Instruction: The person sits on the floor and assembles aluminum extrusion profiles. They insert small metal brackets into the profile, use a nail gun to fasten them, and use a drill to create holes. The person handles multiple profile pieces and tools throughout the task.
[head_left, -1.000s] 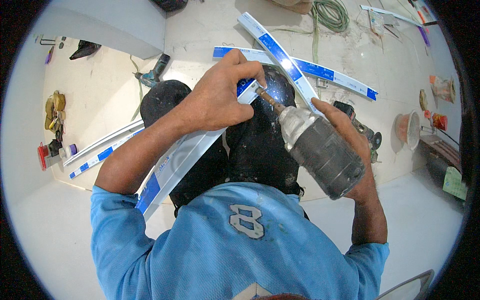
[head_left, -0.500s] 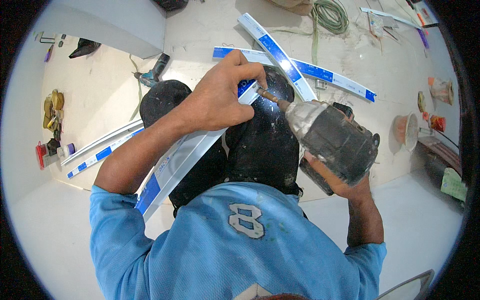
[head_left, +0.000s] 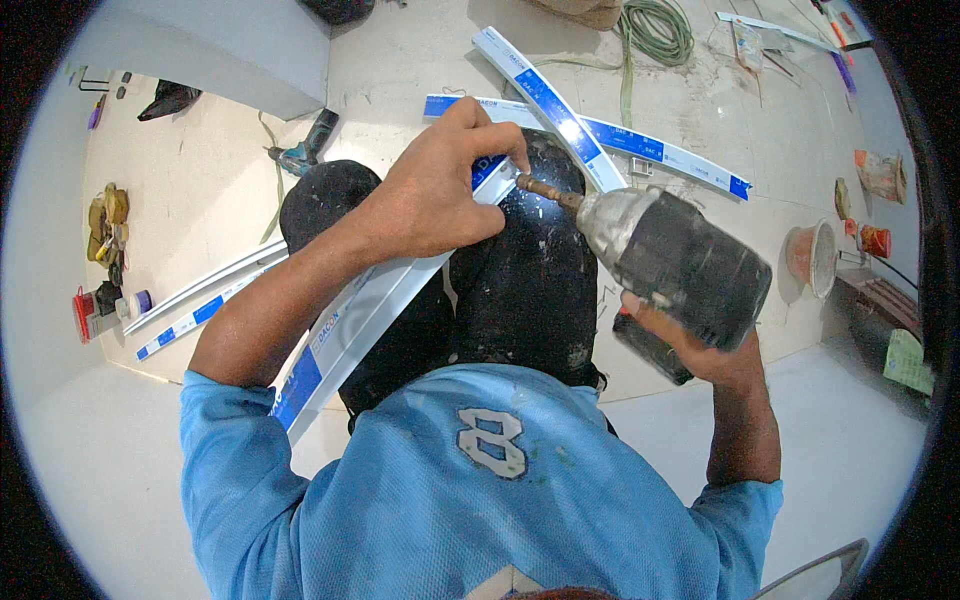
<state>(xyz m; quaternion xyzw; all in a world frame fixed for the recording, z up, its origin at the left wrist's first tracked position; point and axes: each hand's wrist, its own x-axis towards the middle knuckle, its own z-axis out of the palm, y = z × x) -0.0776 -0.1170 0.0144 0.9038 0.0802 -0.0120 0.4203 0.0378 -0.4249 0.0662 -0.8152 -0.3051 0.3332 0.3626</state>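
My left hand [head_left: 435, 195] is closed round the upper end of a long white metal profile [head_left: 345, 335] with blue printed film. The strip lies slanting across my left thigh, its lower end beside my left elbow. In my right hand [head_left: 690, 340] is a black and grey cordless impact driver [head_left: 675, 260], gripped by its handle. Its brassy bit [head_left: 545, 192] points left at the strip's end, close by my left fingertips. A bright spot of light falls on my right knee there. Whether the bit touches metal or a screw is too small to tell.
Two crossed blue-white profiles [head_left: 550, 95] lie ahead of my knees. Another drill [head_left: 305, 145] rests on the floor beyond my left knee, with more strips [head_left: 205, 310] at the left. A coiled green hose [head_left: 655, 35] lies far ahead; a bucket [head_left: 810, 258] stands at the right.
The driver's body and my right hand have shifted a little to the right. The bit's tip stays at the profile's end, and my left hand has barely moved.
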